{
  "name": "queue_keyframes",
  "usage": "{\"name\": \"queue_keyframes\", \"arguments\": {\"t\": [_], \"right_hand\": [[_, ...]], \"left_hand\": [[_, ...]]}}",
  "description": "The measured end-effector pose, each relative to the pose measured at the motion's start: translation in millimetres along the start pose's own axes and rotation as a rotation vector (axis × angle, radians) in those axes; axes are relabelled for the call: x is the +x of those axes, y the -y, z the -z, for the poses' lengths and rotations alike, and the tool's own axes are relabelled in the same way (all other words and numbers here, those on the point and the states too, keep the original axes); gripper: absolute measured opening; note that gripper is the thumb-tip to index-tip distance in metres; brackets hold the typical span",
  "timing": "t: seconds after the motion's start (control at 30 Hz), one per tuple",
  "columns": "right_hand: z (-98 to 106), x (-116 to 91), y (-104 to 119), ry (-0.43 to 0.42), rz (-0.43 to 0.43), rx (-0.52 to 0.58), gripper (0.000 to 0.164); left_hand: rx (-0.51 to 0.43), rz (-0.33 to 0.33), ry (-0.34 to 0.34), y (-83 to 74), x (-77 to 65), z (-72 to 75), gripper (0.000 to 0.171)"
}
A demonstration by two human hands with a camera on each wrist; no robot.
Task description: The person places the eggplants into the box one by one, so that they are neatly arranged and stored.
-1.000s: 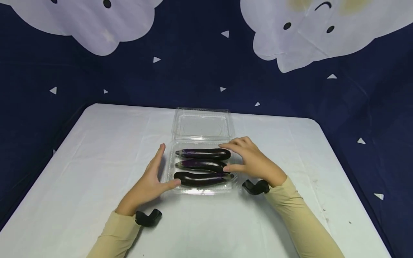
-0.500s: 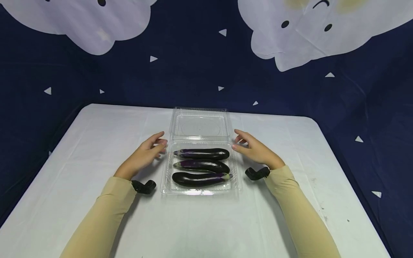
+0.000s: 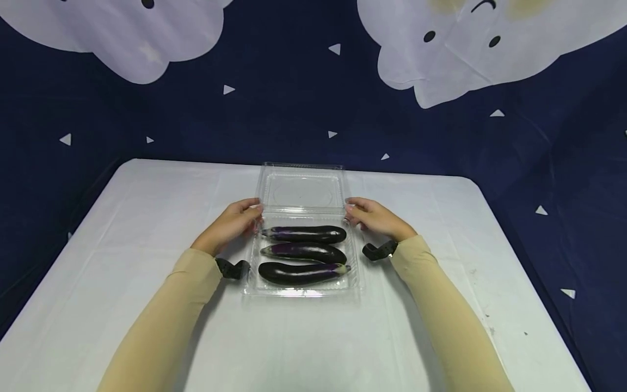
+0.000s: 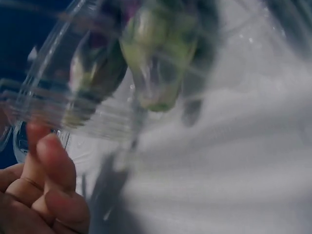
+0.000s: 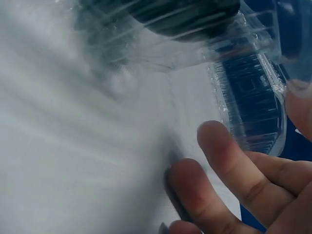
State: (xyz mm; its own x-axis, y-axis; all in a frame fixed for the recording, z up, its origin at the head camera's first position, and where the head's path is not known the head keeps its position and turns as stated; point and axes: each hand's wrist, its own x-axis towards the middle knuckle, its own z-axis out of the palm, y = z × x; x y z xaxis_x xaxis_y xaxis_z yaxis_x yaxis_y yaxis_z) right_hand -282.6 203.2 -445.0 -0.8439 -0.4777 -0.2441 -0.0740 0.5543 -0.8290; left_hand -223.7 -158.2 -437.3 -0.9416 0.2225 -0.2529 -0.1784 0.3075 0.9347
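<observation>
Left hand [image 3: 229, 226] and right hand [image 3: 379, 219] have come in to the sides of the clear container [image 3: 301, 292] near the hinge; eggplants unmoved in it. Left: thumb and index narrow at the edge of the lid [image 3: 302, 190]; pinch or mere touch, can't tell. Middle: three eggplants [image 3: 305, 234] side by side in the base, so loading looks done; lid folded back, closing apparently left. Right: thumb and index narrow at the lid's other edge, firm grip unclear too.
</observation>
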Motion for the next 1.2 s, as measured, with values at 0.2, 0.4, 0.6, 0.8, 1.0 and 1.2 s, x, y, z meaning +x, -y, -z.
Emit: {"name": "queue_keyframes", "arguments": {"t": [0.2,0.4,0.6,0.8,1.0,1.2], "right_hand": [[-1,6,1,-0.038,0.0,0.046,0.054],[-2,8,7,-0.126,0.083,0.049,0.053],[0,1,24,-0.233,0.18,0.029,0.056],[1,-15,49,-0.266,0.197,0.019,0.054],[0,-13,38,-0.33,0.258,0.0,0.053],[2,-8,23,-0.37,0.296,-0.028,0.039]], "left_hand": [[-0.067,0.015,-0.051,-1.4,5.9,-1.2,0.055],[-0.055,-0.047,-0.11,-2.9,8.5,-0.3,0.05],[0.015,-0.172,-0.209,-8.9,10.0,-3.5,0.043],[0.075,-0.213,-0.279,-10.8,9.4,-3.0,0.035],[0.163,-0.267,-0.327,-12.8,6.6,-0.5,0.033],[0.187,-0.321,-0.347,-17.5,3.0,0.8,0.031]]}}
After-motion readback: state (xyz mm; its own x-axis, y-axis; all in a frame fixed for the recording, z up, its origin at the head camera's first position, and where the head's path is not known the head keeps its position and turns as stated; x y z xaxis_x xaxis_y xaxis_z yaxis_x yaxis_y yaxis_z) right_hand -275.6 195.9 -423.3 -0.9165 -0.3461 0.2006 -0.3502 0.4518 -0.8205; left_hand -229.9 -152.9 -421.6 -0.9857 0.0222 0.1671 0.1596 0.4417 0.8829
